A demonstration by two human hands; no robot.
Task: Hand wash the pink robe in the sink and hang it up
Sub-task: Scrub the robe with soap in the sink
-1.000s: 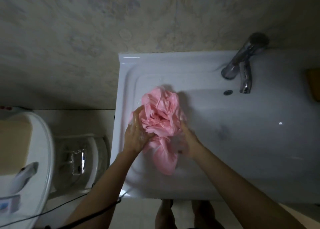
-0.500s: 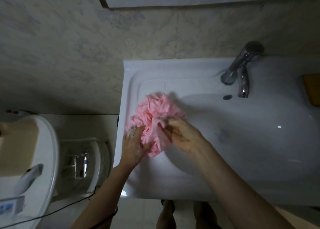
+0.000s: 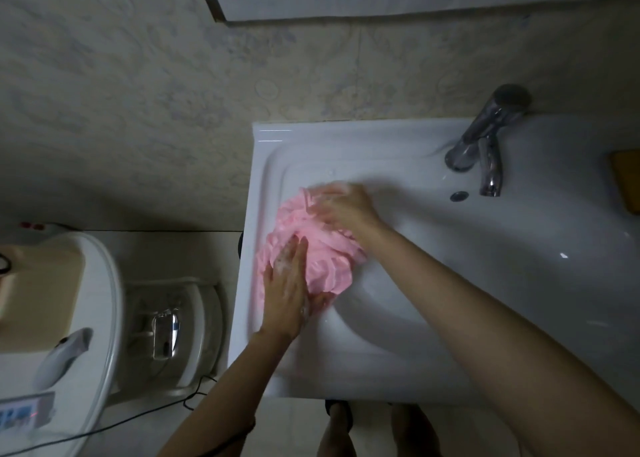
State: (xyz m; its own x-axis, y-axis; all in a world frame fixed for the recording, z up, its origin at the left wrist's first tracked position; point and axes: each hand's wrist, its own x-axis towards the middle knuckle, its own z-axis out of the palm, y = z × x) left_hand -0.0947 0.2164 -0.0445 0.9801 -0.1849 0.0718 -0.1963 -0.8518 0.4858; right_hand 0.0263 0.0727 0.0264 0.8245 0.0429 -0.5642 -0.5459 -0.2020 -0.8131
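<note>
The pink robe (image 3: 318,249) lay bunched in a wet, crumpled heap inside the white sink (image 3: 450,301), against the left slope of its basin and close under its left rim. The left hand (image 3: 287,290) lay flat on the part of the heap nearest the sink's front edge, fingers straight and together, pressing down on the cloth with flecks of soap foam on its back; its thumb showed at the lower edge of the fabric. The right hand (image 3: 346,207) covered the end of the heap nearest the sink's back edge, palm down, with foam on the knuckles. It was smeared by motion, so I could not tell whether its fingers were gripping the robe or only pushing on it. Both forearms reached in over the sink's front edge. A chrome faucet (image 3: 485,141) stood on the back ledge of the sink, right of the robe and well apart from it, with a small round overflow hole (image 3: 459,196) just below its spout. A yellowish object (image 3: 627,183) sat at the sink's far right, cut off by the frame. Left of the sink stood a white appliance (image 3: 97,301), with a black cable (image 3: 138,418) trailing on the floor. Below the sink's front edge the person's feet (image 3: 339,429) showed dimly.
</note>
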